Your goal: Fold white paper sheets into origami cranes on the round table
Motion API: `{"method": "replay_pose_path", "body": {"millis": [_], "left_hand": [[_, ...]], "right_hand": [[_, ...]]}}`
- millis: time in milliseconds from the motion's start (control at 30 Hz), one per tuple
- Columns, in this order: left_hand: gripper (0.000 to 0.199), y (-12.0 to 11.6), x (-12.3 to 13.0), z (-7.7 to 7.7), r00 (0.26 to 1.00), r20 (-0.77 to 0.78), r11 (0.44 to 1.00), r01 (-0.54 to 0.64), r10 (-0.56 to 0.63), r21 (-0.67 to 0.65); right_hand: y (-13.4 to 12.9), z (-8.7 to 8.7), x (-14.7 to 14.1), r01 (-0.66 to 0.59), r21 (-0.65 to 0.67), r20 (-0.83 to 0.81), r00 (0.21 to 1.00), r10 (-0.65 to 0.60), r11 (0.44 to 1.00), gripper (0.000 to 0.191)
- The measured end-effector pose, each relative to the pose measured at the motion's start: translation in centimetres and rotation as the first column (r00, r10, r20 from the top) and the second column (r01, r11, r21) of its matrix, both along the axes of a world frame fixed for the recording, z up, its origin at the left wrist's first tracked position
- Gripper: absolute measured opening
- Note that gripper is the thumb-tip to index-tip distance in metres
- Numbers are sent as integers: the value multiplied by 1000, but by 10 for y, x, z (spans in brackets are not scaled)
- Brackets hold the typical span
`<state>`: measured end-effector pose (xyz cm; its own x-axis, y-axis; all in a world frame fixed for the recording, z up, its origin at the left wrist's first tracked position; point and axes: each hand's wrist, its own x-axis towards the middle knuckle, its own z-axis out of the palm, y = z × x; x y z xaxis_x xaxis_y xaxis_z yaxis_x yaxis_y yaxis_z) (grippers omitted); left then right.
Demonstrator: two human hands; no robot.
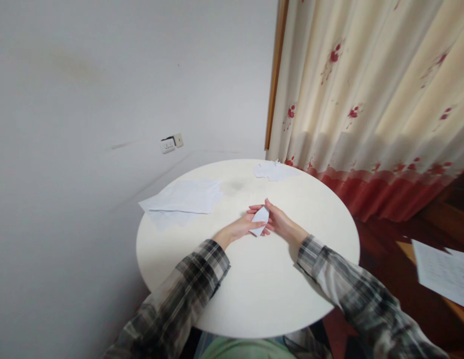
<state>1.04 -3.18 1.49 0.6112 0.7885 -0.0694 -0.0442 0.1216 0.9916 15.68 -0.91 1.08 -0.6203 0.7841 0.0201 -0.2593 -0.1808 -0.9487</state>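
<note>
A small folded piece of white paper [260, 215] with pointed ends is held between my two hands above the middle of the round table. My left hand [243, 226] grips it from the left, the thumb lying across its lower face. From the right, my right hand [277, 218] holds its edge, thumb pointing up and fingers partly behind the paper. The fingers of both hands overlap behind it, so some fingertips are hidden.
The round white table [250, 289] stands against the wall. Stacked white sheets [183, 196] lie at its left edge, torn paper scraps [272, 171] at the back. A patterned curtain [351, 109] hangs behind on the right. Written sheets [443, 271] lie on a wooden surface at far right.
</note>
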Motion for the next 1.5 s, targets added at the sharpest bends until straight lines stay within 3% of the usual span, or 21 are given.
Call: {"method": "replay_pose_path", "body": {"millis": [167,533,700,867,1067,1167,1233,1367,1500], "left_hand": [[46,1,1,-4,1000,-11,999,-23,24,27],[51,1,1,3,985,-166,985,-20,49,174],[40,-2,0,7,985,-168,985,62,-35,158],[38,0,1,2,996,-87,991,38,-27,125],[45,3,3,-3,999,-3,998,-45,45,51],[42,5,5,-5,989,80,992,-127,126,12],[38,7,7,-8,960,164,974,-225,227,-33],[32,16,6,-13,862,275,904,-410,427,-119],[32,23,2,-16,809,312,866,-482,499,-133]], "right_hand": [[-1,0,2,-123,-70,19,992,125,990,63],[0,-2,2,-160,-118,-101,984,148,980,56],[4,-1,2,11,-139,-158,987,-33,990,50],[4,3,1,136,-149,-229,959,-168,979,44],[5,3,-1,227,-97,-237,940,-244,969,38],[5,-2,-2,204,-28,-194,959,-205,979,30],[5,-5,-3,212,4,-157,965,-208,977,24],[3,-3,-4,413,16,-132,903,-408,910,24],[0,4,-3,461,143,-40,887,-460,876,20]]}}
